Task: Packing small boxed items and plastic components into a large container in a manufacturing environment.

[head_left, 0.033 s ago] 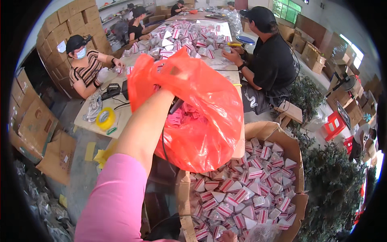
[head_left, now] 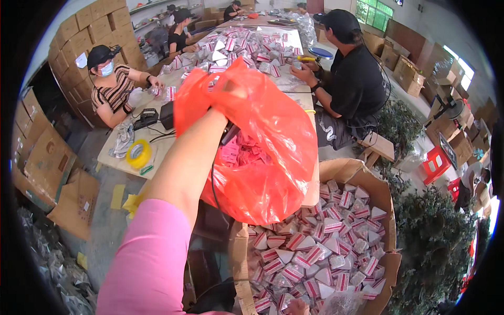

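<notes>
My left arm, in a pink sleeve, reaches up to a large red plastic bag (head_left: 278,157) at the front end of the table. My left hand (head_left: 233,94) is closed on the bag's upper part, its fingers mostly covered by the plastic. Bright pink pieces (head_left: 244,152) show inside the bag's mouth, too crumpled to name. Only a bit of my right hand (head_left: 298,307) shows at the lower edge, over a cardboard box (head_left: 391,210) full of wrapped triangular pieces (head_left: 320,257) with red and white stripes. Its fingers cannot be made out.
More striped pieces (head_left: 241,44) are heaped along the table. Yellow tape (head_left: 138,154), a cloth (head_left: 123,139) and a black device (head_left: 146,119) lie at its left. One person (head_left: 113,84) sits left, another (head_left: 352,68) right. Cartons (head_left: 94,42) and dark foliage (head_left: 430,236) flank the area.
The bag's upper left part has shifted slightly right with my left hand. More of the black box on the table behind it shows. My right hand stays at the lower edge.
</notes>
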A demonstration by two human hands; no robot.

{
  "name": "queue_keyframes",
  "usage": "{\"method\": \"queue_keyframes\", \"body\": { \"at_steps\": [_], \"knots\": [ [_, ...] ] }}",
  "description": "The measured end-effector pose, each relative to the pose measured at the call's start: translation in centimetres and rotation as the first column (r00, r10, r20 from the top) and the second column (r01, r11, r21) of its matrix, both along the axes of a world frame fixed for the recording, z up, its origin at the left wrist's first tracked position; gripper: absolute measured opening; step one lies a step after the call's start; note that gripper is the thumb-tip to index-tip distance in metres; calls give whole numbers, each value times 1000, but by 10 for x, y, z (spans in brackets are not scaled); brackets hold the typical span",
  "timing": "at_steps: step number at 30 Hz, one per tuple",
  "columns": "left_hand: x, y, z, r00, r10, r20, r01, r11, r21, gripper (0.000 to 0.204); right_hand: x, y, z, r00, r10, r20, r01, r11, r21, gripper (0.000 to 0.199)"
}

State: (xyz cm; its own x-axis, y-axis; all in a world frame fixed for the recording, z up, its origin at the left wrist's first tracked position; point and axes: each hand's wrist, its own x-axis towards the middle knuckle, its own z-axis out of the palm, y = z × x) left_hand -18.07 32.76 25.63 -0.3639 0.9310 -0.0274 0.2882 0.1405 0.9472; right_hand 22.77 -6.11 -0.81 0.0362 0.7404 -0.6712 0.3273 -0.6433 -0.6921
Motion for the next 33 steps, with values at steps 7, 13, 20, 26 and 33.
{"method": "queue_keyframes", "body": {
  "at_steps": [7, 13, 20, 26, 33],
  "knots": [
    [0, -17, 25, 983, 56, 178, -70, 995, 77, 16, 34, -25, -94, 990, 139, 33, -142, 979, 144, 27],
    [3, -57, 26, 936, 153, 316, -190, 977, 92, 12, 32, -16, -62, 981, 26, -193, -21, 999, 24, 16],
    [0, -145, -17, 837, 24, 546, -25, 1000, -6, 10, 71, -1, 8, 966, 129, -224, -55, 949, 309, 14],
    [135, -286, -39, 826, -97, 555, 155, 986, -59, 39, 132, 11, 31, 949, 58, -309, 0, 983, 182, 16],
    [226, -371, -158, 712, -36, 702, 279, 931, -235, 55, 112, 53, 81, 964, 64, -259, -7, 976, 217, 16]
  ]
}}
